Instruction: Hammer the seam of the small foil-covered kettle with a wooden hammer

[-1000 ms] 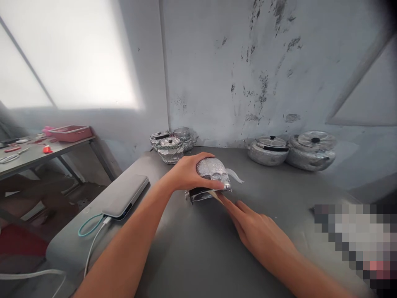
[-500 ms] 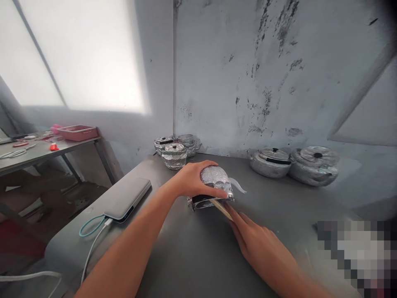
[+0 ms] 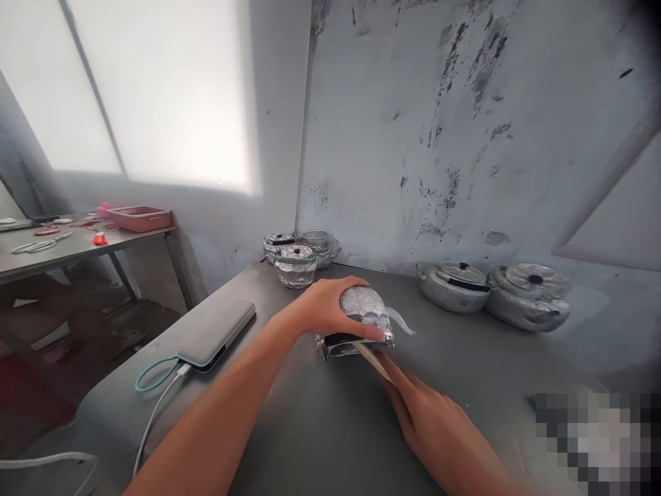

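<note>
Left hand [image 3: 330, 306] is clamped down over the top of the small silver kettle [image 3: 368, 308], palm and fingers wrapped on the dome, thumb along the near side. The kettle sits mid-table on the grey table [image 3: 310, 427], spout pointing right, away from the wall.

Right hand [image 3: 434, 427] is closed on a thin stick [image 3: 372, 359]. It looks pinched between the fingertips, but the exact grip is hidden. The stick tip meets the kettle's lower front edge, just under the left thumb.

Risks as I see them:
- The stick is thin and held at a shallow angle. Side load could snap it or make it skate off the embossed metal.
- If it slips, the tip goes toward the left thumb, which is right beside the contact point.
- The kettle is light and the table is smooth. Only the top clamp holds it, so a push from the right could slide or tip it.
- The spout is thin and unsupported, so a twist of the body could bend it.

Pose: left forearm reaches in long from lower left, wrist flexed down over the kettle. Right forearm comes in low from lower right, hand flat near the table, fingers extended toward the kettle. The hands are close together and nearly touch at the kettle.

A power bank [image 3: 217, 333] with its cable [image 3: 155, 375] lies at the left table edge, well apart. Lidded pots [image 3: 454, 286] sit by the wall.
</note>
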Demonstrator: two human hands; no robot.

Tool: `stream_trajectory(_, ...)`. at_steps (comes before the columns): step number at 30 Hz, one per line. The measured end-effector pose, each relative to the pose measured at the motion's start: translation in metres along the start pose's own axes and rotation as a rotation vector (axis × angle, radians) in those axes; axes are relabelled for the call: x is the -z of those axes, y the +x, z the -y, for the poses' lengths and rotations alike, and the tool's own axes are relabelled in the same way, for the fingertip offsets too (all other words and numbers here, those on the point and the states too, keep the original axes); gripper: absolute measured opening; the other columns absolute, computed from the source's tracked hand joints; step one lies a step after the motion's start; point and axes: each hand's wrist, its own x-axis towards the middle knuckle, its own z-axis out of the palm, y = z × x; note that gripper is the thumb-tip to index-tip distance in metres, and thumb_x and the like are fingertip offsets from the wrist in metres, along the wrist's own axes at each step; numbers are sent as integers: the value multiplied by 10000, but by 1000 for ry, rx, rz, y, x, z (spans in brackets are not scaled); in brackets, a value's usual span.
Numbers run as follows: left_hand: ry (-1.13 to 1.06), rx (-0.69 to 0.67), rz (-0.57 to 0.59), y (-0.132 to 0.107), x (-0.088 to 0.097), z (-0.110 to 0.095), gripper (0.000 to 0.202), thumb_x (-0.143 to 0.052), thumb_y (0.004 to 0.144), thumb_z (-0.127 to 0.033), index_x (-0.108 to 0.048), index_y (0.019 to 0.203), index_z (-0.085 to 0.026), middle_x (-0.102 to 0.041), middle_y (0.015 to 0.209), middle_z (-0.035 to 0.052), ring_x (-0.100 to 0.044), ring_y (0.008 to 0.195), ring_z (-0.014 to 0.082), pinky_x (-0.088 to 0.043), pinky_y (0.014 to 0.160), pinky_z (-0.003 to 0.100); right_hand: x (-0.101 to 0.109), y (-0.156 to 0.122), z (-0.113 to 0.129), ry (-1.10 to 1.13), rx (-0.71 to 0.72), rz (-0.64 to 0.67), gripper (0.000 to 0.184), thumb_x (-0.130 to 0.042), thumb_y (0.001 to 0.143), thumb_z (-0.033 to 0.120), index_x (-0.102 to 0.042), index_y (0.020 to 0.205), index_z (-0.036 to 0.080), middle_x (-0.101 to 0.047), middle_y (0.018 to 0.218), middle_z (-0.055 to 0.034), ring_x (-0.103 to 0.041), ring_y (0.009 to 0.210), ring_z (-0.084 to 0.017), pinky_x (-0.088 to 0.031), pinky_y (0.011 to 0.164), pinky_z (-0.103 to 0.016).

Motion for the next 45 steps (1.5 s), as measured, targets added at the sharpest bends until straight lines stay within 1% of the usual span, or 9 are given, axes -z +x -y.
stream_trajectory(5,11,9,-3,0,0,1,922,-788,583,-755,-575,1376,-335,-674,1243,49,-637,1120,328,-526,916,422,4,-1,4,22,-26,18,542,-244,1044,245,-285,1585,252,-738,1157,-113,-742,988,-352,-540,778,-475)
stream_trajectory(12,2,20,-1,1,1,2,913,-792,595,-744,-569,1378,-331,-656,1276,53,-617,1145,326,-515,925,420,13,-7,6,157,26,-6,496,-260,1030,225,-409,1503,247,-756,1014,-84,-742,956,-277,-519,765,-371)
stream_trajectory(16,-8,9,-8,2,1,4,899,-795,616,-723,-571,1382,-310,-636,1315,73,-610,1153,333,-512,906,405,23,-10,5,355,80,9,337,-312,1019,269,-628,1135,265,-705,842,-20,-699,794,-211,-507,688,-309)
stream_trajectory(18,-13,9,-5,3,1,6,889,-794,630,-710,-568,1389,-306,-627,1328,79,-606,1156,335,-509,897,398,24,-11,4,487,36,64,303,-333,1014,305,-605,900,236,-638,744,-1,-635,664,-167,-495,591,-267)
stream_trajectory(20,-11,17,-3,3,1,8,876,-793,640,-701,-569,1389,-306,-631,1314,81,-611,1135,332,-507,877,386,22,-10,3,656,-43,158,290,-354,1006,330,-544,816,221,-585,726,9,-572,574,-125,-479,493,-226)
stream_trajectory(23,5,34,-15,5,0,11,853,-795,648,-693,-577,1379,-311,-649,1263,72,-622,1088,317,-499,850,368,16,-7,3,880,-105,248,204,-418,974,329,-527,850,209,-554,772,17,-550,539,-96,-500,436,-201)
stream_trajectory(27,29,38,-19,7,-1,13,824,-795,662,-682,-576,1374,-330,-663,1210,49,-625,1047,292,-486,853,360,11,-4,5,1005,-120,255,139,-436,949,293,-507,866,206,-518,746,42,-518,476,-75,-485,372,-190)
stream_trajectory(32,58,32,-23,8,-1,12,807,-795,669,-671,-579,1370,-332,-675,1171,41,-623,1017,283,-475,837,350,9,-4,2,1016,-117,262,88,-439,934,226,-501,877,200,-534,751,43,-522,483,-68,-482,366,-179)
stream_trajectory(45,129,-34,-24,4,-8,-2,823,-797,653,-673,-578,1359,-312,-699,1179,51,-649,1039,308,-493,833,364,11,-6,-2,1025,-137,317,140,-413,981,242,-486,870,199,-541,745,43,-546,520,-74,-517,415,-190)
